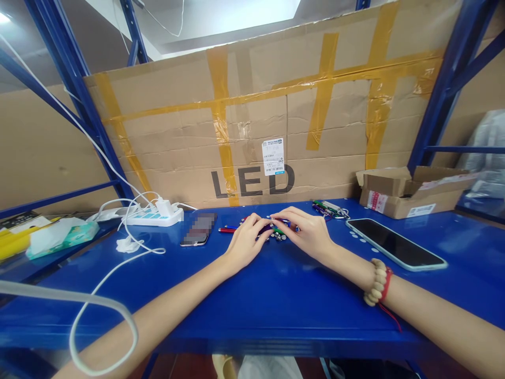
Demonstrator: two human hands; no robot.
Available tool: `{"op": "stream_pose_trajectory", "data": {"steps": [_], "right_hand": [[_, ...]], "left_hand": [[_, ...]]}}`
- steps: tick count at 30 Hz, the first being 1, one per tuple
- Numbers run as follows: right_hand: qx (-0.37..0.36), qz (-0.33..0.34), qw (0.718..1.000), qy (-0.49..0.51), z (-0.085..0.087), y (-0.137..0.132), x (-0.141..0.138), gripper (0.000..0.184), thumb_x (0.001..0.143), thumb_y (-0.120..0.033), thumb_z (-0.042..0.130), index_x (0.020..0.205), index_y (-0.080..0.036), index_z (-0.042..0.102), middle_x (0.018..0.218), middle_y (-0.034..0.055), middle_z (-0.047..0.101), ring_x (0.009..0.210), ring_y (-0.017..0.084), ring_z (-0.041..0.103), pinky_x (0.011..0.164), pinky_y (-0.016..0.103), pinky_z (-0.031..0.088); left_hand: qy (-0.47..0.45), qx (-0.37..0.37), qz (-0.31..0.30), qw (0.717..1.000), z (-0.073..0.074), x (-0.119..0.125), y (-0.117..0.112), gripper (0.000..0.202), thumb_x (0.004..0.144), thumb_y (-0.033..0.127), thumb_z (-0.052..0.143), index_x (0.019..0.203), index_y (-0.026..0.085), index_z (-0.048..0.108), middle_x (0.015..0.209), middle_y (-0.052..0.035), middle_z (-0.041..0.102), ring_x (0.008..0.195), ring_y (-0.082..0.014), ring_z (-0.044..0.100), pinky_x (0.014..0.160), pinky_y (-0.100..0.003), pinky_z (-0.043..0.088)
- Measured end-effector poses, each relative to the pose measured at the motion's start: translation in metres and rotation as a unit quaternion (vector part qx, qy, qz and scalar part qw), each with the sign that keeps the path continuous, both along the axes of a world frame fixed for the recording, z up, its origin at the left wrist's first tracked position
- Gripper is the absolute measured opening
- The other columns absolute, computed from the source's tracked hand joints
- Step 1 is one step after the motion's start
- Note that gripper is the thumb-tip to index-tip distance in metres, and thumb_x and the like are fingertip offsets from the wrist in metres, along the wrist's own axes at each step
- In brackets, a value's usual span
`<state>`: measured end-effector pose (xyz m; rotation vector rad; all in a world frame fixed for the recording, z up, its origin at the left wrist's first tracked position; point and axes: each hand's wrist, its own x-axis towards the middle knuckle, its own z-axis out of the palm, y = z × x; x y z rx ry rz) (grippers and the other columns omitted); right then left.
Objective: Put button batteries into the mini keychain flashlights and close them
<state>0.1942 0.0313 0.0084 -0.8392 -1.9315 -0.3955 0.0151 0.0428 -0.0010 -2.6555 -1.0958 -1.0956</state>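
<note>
Over a small pile of slim coloured metal tubes (226,230), in red, blue and green with shiny metal ends, my two hands meet near the middle of the blue shelf top (252,305). My left hand (249,239) is closed in a pinch, thumb and fingertips together. Facing it, my right hand (308,231) pinches at the same spot, its fingertips almost touching the left ones. Whatever lies between the fingertips is too small to make out. The hands hide much of the pile.
A dark-screened phone (199,229) lies left of the pile, a larger phone (394,243) at right. Several tubes with rings (331,209) lie behind the right hand. A power strip (155,215), a looping white cable (94,300) and an open carton (414,197) stand around; cardboard (252,121) closes the back.
</note>
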Motion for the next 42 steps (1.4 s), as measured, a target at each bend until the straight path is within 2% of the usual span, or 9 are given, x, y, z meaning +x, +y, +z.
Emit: {"op": "stream_pose_trajectory", "data": {"steps": [5, 11, 17, 21, 26, 31, 36, 39, 42], "right_hand": [[0.077, 0.010, 0.997, -0.003, -0.0012, 0.0029, -0.0015, 0.016, 0.088, -0.027, 0.053, 0.086, -0.020, 0.067, 0.083, -0.0028, 0.070, 0.050, 0.003, 0.056, 0.045, 0.016, 0.037], [0.078, -0.004, 0.997, -0.018, -0.0018, 0.0030, -0.0006, 0.014, 0.088, -0.026, 0.054, 0.087, -0.021, 0.067, 0.083, -0.0037, 0.070, 0.050, 0.004, 0.057, 0.044, 0.017, 0.037], [0.038, -0.028, 0.999, -0.021, -0.0011, 0.0043, -0.0001, 0.014, 0.088, -0.028, 0.054, 0.087, -0.022, 0.066, 0.086, -0.0050, 0.070, 0.052, 0.004, 0.058, 0.043, 0.016, 0.036], [0.013, -0.036, 0.999, -0.021, -0.0018, 0.0059, 0.0018, 0.012, 0.087, -0.027, 0.055, 0.088, -0.023, 0.066, 0.088, -0.0057, 0.070, 0.056, 0.004, 0.060, 0.045, 0.017, 0.038], [0.036, -0.032, 0.999, -0.011, -0.0034, 0.0070, 0.0030, 0.014, 0.088, -0.025, 0.054, 0.091, -0.022, 0.067, 0.090, -0.0035, 0.071, 0.059, 0.006, 0.063, 0.049, 0.017, 0.041], [0.059, -0.025, 0.998, -0.021, -0.0050, 0.0081, 0.0028, 0.015, 0.088, -0.025, 0.054, 0.091, -0.021, 0.068, 0.090, -0.0026, 0.071, 0.061, 0.007, 0.064, 0.050, 0.016, 0.042], [0.064, -0.014, 0.997, -0.028, -0.0057, 0.0095, 0.0037, 0.015, 0.088, -0.025, 0.054, 0.090, -0.020, 0.069, 0.088, -0.0025, 0.071, 0.063, 0.007, 0.064, 0.050, 0.016, 0.043], [0.059, 0.007, 0.997, -0.044, -0.0061, 0.0092, 0.0035, 0.019, 0.090, -0.026, 0.051, 0.090, -0.021, 0.069, 0.088, -0.0014, 0.071, 0.066, 0.007, 0.065, 0.050, 0.015, 0.042], [0.066, 0.007, 0.997, -0.048, -0.0064, 0.0083, 0.0022, 0.021, 0.090, -0.027, 0.050, 0.088, -0.021, 0.070, 0.087, -0.0013, 0.072, 0.062, 0.006, 0.064, 0.047, 0.015, 0.041]], "left_hand": [[0.025, 0.072, 0.060, 0.995, -0.0014, -0.0012, 0.0038, 0.012, 0.089, 0.027, 0.052, 0.096, 0.020, 0.060, 0.079, -0.0015, 0.055, 0.077, -0.0184, 0.051, 0.070, -0.030, 0.043], [-0.025, 0.011, 0.086, 0.996, 0.0013, 0.0007, 0.0001, 0.005, 0.087, 0.025, 0.055, 0.089, 0.022, 0.053, 0.084, 0.0015, 0.065, 0.077, -0.0167, 0.058, 0.072, -0.028, 0.043], [-0.071, -0.028, 0.083, 0.994, -0.0016, 0.0005, 0.0024, 0.011, 0.082, 0.023, 0.058, 0.080, 0.022, 0.047, 0.082, 0.0029, 0.062, 0.078, -0.0156, 0.060, 0.072, -0.027, 0.046], [-0.105, -0.048, 0.062, 0.991, -0.0041, 0.0002, 0.0052, 0.010, 0.082, 0.021, 0.055, 0.089, 0.023, 0.049, 0.086, 0.0020, 0.063, 0.080, -0.0158, 0.061, 0.071, -0.026, 0.047], [-0.109, -0.070, 0.014, 0.992, -0.0052, 0.0003, 0.0068, 0.035, 0.084, 0.015, 0.050, 0.117, 0.025, 0.046, 0.103, -0.0030, 0.064, 0.097, -0.0187, 0.061, 0.082, -0.032, 0.049], [-0.106, -0.044, -0.001, 0.993, -0.0076, 0.0006, 0.0089, 0.023, 0.088, 0.016, 0.045, 0.109, 0.021, 0.052, 0.111, -0.0059, 0.063, 0.103, -0.0199, 0.060, 0.091, -0.035, 0.046], [-0.113, -0.072, -0.035, 0.990, -0.0083, 0.0009, 0.0079, 0.018, 0.087, 0.017, 0.046, 0.104, 0.022, 0.047, 0.098, -0.0019, 0.065, 0.089, -0.0158, 0.063, 0.081, -0.027, 0.049], [-0.107, -0.079, -0.025, 0.991, -0.0065, 0.0011, 0.0058, 0.014, 0.088, 0.022, 0.047, 0.102, 0.024, 0.048, 0.091, 0.0001, 0.065, 0.078, -0.0149, 0.063, 0.071, -0.024, 0.049], [-0.096, -0.082, -0.010, 0.992, -0.0045, 0.0010, 0.0045, 0.012, 0.089, 0.023, 0.045, 0.101, 0.024, 0.050, 0.089, 0.0004, 0.065, 0.076, -0.0153, 0.063, 0.067, -0.024, 0.047]]}}
